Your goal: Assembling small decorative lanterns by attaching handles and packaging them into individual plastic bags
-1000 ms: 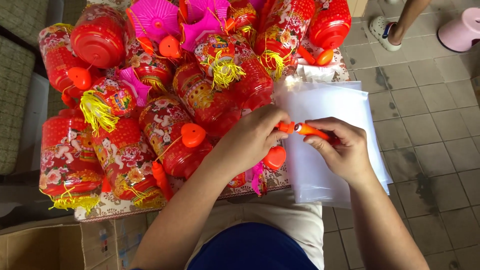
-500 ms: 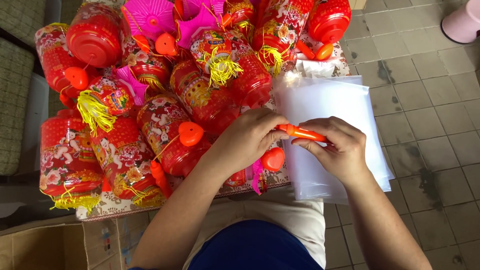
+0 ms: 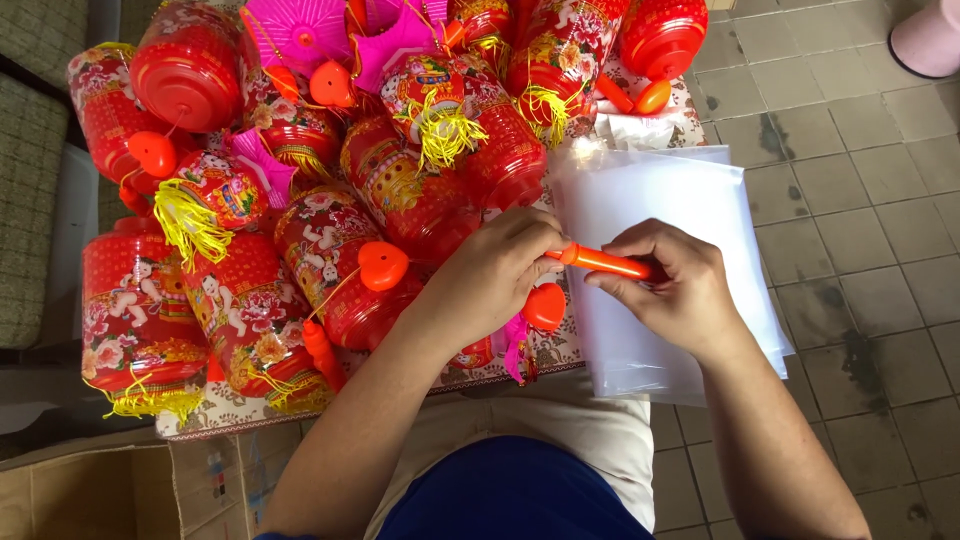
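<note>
**Both hands on an orange stick above a stack of clear bags**

While the left hand (image 3: 500, 275) pinches one end of a slim orange plastic stick (image 3: 608, 263), the right hand (image 3: 672, 290) closes its fingers around the other end, so the stick lies almost level between the two, held from both sides. It hangs just above a stack of clear plastic bags (image 3: 690, 195) that lies at the right edge of a small table (image 3: 545, 352) and juts out past it over the grey tiled floor (image 3: 860, 230).

Left of the hands, the table is crowded with red plastic lanterns (image 3: 330, 250) printed with flowers and figures, lying on their sides and piled against one another. Yellow tassels (image 3: 185, 225) and orange heart-shaped pieces (image 3: 383, 265) hang from several of them, and one such heart (image 3: 545, 305) sits just below the left hand. Pink star-shaped lanterns (image 3: 300, 30) lie at the far side of the pile. A cardboard box (image 3: 90, 495) stands on the floor at the lower left, and a pink stool (image 3: 930, 40) shows in the far right corner.
</note>
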